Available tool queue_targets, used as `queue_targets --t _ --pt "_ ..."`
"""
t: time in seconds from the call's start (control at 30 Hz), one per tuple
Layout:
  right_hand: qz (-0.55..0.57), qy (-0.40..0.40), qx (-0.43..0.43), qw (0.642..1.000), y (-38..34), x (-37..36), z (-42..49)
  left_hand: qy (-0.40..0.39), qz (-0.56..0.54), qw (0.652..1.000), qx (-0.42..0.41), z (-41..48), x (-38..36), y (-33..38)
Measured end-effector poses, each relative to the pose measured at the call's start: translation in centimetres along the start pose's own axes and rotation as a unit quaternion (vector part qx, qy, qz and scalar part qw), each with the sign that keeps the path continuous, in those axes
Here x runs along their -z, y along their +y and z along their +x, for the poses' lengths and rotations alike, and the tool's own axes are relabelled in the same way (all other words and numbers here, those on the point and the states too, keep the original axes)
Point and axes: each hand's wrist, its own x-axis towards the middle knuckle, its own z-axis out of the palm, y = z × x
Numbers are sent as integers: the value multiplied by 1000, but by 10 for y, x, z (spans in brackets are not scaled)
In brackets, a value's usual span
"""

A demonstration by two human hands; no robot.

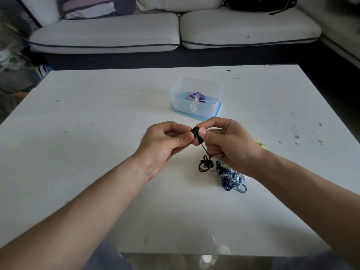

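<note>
A: Where's the thin black cord (197, 134)?
B: Mid-table, pinched between left hand (165, 146) and right hand (230, 146), tail coiled below. Bundling step, I'd judge; next needs tidy loops, then the far clear plastic box (194, 84).

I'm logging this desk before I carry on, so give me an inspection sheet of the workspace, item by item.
Surface: white table, speckled with small dark marks.
Job's things: black cord, its tail a small tangle below the hands.
Clutter: clear box holding purple and white cords; yellow scrap further right.
Grippers: left hand and right hand both pinch the black cord's upper end.
Cables: blue and white cord pile beside the right hand.
Surroundings: pale sofa, striped cushion, black bag.
</note>
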Motion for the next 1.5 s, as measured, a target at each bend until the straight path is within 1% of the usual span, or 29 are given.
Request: queue_targets --t 0.1,0.47,0.53,0.67,0.77,0.9,1.1,1.2,1.3,1.37,1.5 --pt "24 -11 -30 999 -1 -2 1 -6 -3 1000 -7 0 2 4" --pt "33 3 -15 999 -2 -2 1 -20 -5 1000 -18 0 4 6" --pt "27 5 -13 1000 -2 -2 2 -13 16 999 -34 0 4 5" --pt "31 6 -7 999 0 -3 1 4 102 991 -92 0 5 0" --pt "36 4 -15 999 2 -2 2 2 148 983 -110 0 5 0" --pt "51 -24 -33 998 2 2 4 -34 153 982 -103 -1 7 4" --pt "44 -48 -47 997 2 5 4 -47 134 986 -85 1 9 4" --pt "30 -38 -48 998 0 5 3 -49 141 986 -75 1 9 3" --pt "30 -28 -55 998 -2 3 1 -21 157 984 -80 2 8 2" --pt "41 -19 -56 997 -3 2 0 -6 145 987 -74 1 6 1" --pt "72 17 -55 996 -2 -2 -1 -12 111 993 -34 -5 3 -1"
